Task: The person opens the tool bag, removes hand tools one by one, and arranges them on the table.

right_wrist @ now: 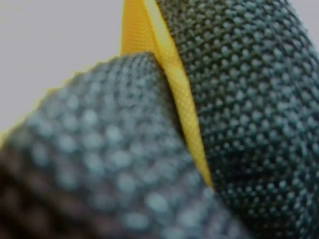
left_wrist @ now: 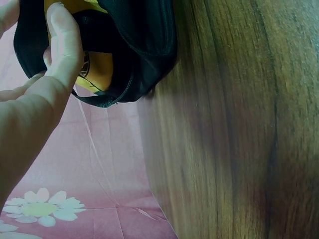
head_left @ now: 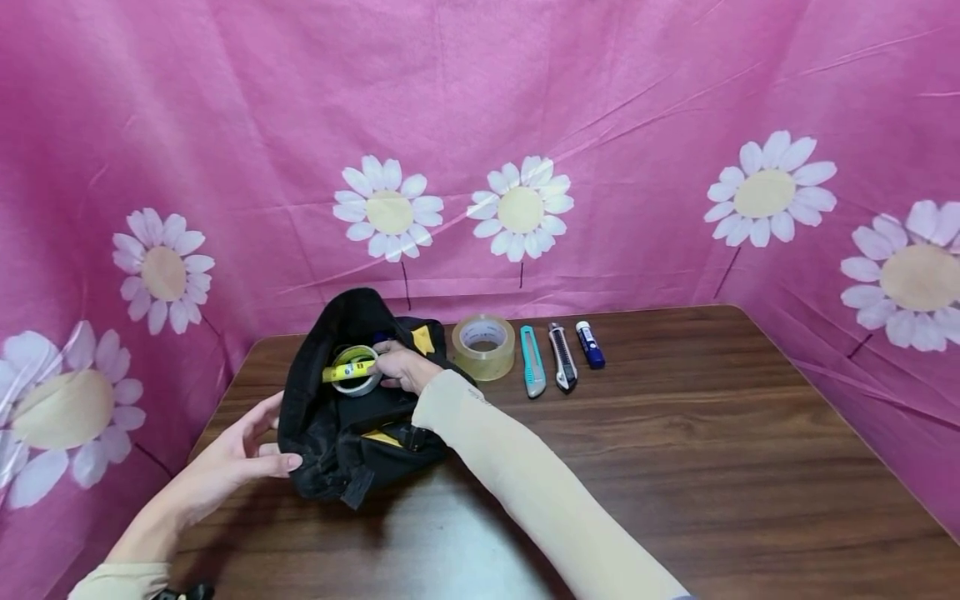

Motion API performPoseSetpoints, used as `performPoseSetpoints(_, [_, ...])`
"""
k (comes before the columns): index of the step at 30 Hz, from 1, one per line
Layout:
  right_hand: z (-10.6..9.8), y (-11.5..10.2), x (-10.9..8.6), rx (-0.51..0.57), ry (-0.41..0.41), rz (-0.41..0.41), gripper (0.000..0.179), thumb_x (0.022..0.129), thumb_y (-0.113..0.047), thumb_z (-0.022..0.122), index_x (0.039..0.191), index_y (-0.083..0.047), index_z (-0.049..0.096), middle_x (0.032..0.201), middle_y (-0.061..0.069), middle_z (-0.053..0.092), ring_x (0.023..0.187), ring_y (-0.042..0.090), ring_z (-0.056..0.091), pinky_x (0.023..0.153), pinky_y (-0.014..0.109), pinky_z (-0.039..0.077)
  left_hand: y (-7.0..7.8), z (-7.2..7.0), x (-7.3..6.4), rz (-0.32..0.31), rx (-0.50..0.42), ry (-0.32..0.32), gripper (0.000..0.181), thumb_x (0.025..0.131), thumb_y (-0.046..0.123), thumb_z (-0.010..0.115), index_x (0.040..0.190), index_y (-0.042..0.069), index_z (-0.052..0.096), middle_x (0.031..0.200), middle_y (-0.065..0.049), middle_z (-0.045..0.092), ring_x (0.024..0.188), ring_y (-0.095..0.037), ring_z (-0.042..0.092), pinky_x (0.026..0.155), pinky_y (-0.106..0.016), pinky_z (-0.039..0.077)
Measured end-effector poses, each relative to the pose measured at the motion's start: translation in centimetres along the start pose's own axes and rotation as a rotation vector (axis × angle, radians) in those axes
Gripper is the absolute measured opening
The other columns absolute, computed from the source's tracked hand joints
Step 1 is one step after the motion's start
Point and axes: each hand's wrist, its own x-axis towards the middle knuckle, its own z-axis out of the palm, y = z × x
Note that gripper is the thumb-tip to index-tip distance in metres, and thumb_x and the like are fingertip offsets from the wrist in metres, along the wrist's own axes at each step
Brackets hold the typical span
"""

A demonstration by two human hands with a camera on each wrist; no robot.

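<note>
A black fabric tool bag (head_left: 315, 454) with yellow patches stands tilted at the table's left side, its mouth facing up. My left hand (head_left: 243, 446) grips the bag's left wall; the left wrist view shows its fingers against the black and yellow fabric. Reaching into the mouth, my right hand (head_left: 405, 367) pinches a yellow stick-like item (head_left: 348, 371) with a printed label. That item lies across a pale tape roll (head_left: 362, 388) inside the bag. In the right wrist view, close-up black fabric (right_wrist: 249, 99) with yellow trim fills the frame, hiding the hand.
Right of the bag, a clear packing tape roll (head_left: 484, 348) stands near the back edge. Beside it lie a teal box cutter (head_left: 532, 362), a grey-black box cutter (head_left: 562, 358) and a blue glue stick (head_left: 590, 345). A pink flowered cloth (head_left: 630, 167) hangs behind the wooden table (head_left: 675, 433).
</note>
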Motion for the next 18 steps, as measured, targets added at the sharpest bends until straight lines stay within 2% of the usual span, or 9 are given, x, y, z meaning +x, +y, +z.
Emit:
performPoseSetpoints(3, [0.05, -0.16, -0.08, -0.006, -0.007, 0.002, 0.051, 0.096, 0.005, 0.060, 0.145, 0.000, 0.047, 0.131, 0.014, 0.056, 0.114, 0.023, 0.057, 0.097, 0.039, 0.051, -0.07, -0.06, -0.11, 0.004, 0.005, 0.000, 0.083, 0.094, -0.006, 0.063, 0.161, 0.009, 0.017, 0.142, -0.011, 0.045, 0.110, -0.027, 0.068, 0.084, -0.035, 0.056])
performPoseSetpoints(8, [-0.04, -0.22, -0.16, 0.002, -0.028, 0.025, 0.045, 0.097, 0.003, 0.059, 0.141, 0.003, 0.049, 0.115, 0.011, 0.058, 0.101, 0.020, 0.058, 0.100, 0.040, 0.050, -0.09, -0.07, -0.16, 0.015, 0.005, -0.007, 0.083, 0.094, -0.007, 0.062, 0.161, 0.008, 0.016, 0.142, -0.010, 0.045, 0.109, -0.026, 0.068, 0.081, -0.037, 0.057])
performPoseSetpoints(13, [-0.25, -0.38, -0.25, 0.026, -0.038, 0.029, 0.038, 0.098, 0.003, 0.059, 0.136, 0.002, 0.057, 0.099, 0.007, 0.061, 0.098, 0.022, 0.065, 0.100, 0.040, 0.050, 0.10, -0.02, -0.13, 0.008, 0.013, -0.003, 0.084, 0.094, -0.007, 0.063, 0.161, 0.009, 0.016, 0.141, -0.013, 0.045, 0.109, -0.027, 0.068, 0.082, -0.036, 0.057])
performPoseSetpoints(18, [-0.39, -0.90, -0.42, 0.064, -0.028, 0.019, 0.038, 0.097, 0.003, 0.061, 0.134, 0.003, 0.054, 0.096, 0.007, 0.061, 0.090, 0.020, 0.066, 0.097, 0.039, 0.052, 0.38, 0.08, -0.09, -0.004, 0.024, 0.004, 0.084, 0.094, -0.006, 0.064, 0.161, 0.009, 0.016, 0.139, -0.018, 0.045, 0.109, -0.028, 0.068, 0.084, -0.035, 0.056])
